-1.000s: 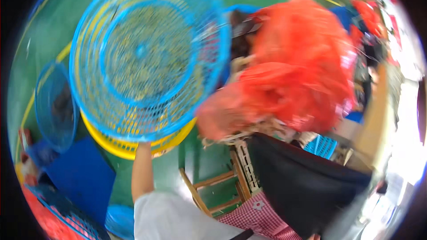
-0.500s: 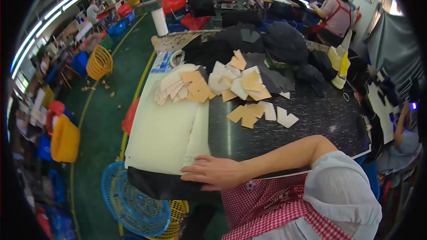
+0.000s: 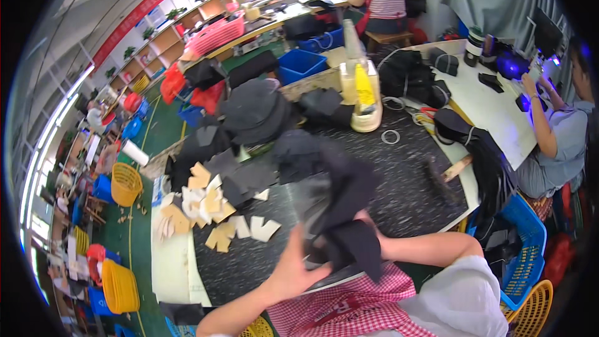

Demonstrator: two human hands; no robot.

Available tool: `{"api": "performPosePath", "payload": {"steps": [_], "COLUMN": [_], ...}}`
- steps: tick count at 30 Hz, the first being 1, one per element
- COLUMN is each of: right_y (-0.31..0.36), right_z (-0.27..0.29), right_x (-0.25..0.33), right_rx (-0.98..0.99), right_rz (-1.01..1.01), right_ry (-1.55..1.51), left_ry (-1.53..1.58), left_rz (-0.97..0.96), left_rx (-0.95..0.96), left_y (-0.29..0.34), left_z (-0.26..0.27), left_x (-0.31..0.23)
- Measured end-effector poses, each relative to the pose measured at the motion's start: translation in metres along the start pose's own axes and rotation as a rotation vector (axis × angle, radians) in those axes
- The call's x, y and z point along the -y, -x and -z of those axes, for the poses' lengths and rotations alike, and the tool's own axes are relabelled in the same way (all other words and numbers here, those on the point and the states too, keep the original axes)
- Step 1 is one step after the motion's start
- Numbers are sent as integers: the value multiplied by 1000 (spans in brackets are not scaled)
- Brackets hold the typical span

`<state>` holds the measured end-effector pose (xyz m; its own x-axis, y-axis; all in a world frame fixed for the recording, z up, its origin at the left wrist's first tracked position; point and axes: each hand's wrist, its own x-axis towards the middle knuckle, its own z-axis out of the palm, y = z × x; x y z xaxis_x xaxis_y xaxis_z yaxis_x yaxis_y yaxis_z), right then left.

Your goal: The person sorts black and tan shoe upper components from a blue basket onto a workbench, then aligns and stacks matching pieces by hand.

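In front of my apron, over the near edge of the dark speckled table point(image 3: 249, 268), both hands are on a bundle of black fabric pieces point(image 3: 355, 243). My left hand point(image 3: 293, 265) is closed round its left side, thumb at the bottom. From the right, my right hand point(image 3: 369, 221) grips it too; its fingers are largely hidden behind the cloth. The upper part of the bundle is smeared by motion, so its shape is unclear. Left of my hands lie tan and white cut pieces point(image 3: 206, 203), some notched. White sheets point(image 3: 178, 262) lie along the table's left side.
Black fabric stacks point(image 3: 256, 112) stand at the back, beside a white holder with a yellow item point(image 3: 365, 97). A wooden-handled tool point(image 3: 457, 168) and black bundled strips point(image 3: 486, 162) lie to the right, above a blue basket point(image 3: 524, 256). A co-worker point(image 3: 558, 125) sits at right.
The view has swung to the right. Earlier one hand lay flat on the white sheets' near edge; now both hands hold black fabric pieces at the table's front.
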<state>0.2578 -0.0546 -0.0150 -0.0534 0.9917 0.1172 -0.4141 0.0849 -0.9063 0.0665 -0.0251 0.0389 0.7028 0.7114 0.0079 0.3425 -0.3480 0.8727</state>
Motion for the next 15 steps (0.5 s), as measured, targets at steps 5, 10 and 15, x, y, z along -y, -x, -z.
{"api": "performPosePath", "payload": {"steps": [5,10,15], "right_y": [7,-26,-61], "right_z": [110,213,221], "right_x": [96,182,189], "right_rx": [-646,-570,-414], "right_rz": [-68,218,182], "right_ry": [-272,-132,-99], "left_ry": [144,-76,22], "left_rz": [-315,-418,-288], "left_rx": [336,487,497], "left_y": [-84,-91,-77], "left_z": [-51,-59,-41], "left_x": [-8,24,54]}}
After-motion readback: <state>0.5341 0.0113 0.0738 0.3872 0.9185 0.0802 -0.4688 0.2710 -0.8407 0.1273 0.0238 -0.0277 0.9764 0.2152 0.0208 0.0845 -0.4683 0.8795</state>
